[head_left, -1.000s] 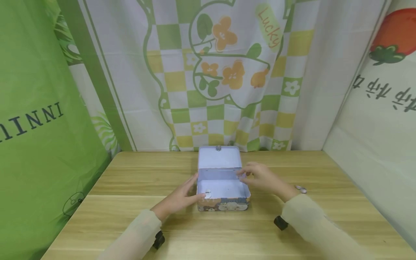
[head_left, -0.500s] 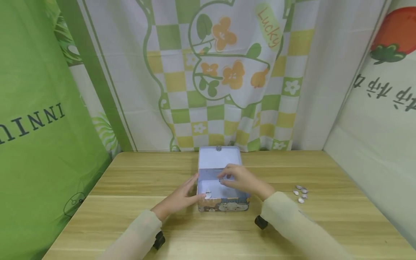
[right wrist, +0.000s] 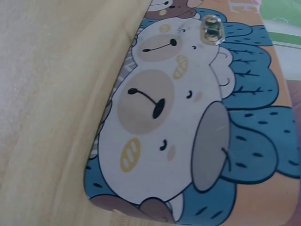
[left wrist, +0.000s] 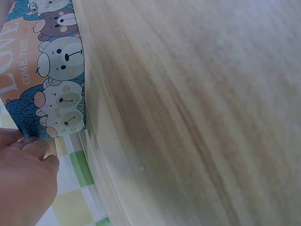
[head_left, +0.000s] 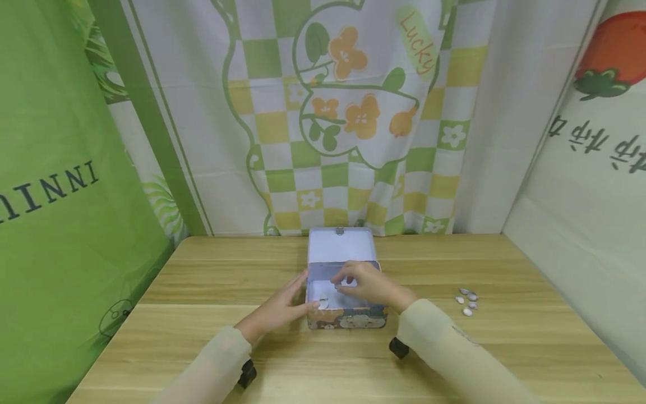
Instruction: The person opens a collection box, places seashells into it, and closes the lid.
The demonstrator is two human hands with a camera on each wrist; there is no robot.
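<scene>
An open tin box [head_left: 347,318] printed with bears stands mid-table, its white-lined lid [head_left: 342,246] tipped back. My left hand [head_left: 279,304] rests against the box's left wall, fingers straight and spread, the thumb over its front left corner. In the left wrist view, its fingers [left wrist: 35,149] touch the corner of the bear-printed side. My right hand [head_left: 367,282] reaches in over the right wall, thumb and forefinger pinching a small shell-like piece that is mostly hidden. A small white piece [head_left: 323,302] lies inside, at the front left. The right wrist view shows the tin's front and clasp [right wrist: 213,30].
Several small white and purplish shell-like pieces [head_left: 467,312] lie on the wooden table [head_left: 282,359], right of the box. A patterned curtain [head_left: 363,185] hangs behind the table, with cloths at both sides.
My right hand has moved left from the box's right rim and lower into the box. The pieces on the right, partly covered by the sleeve before, now show. My left hand has stayed put.
</scene>
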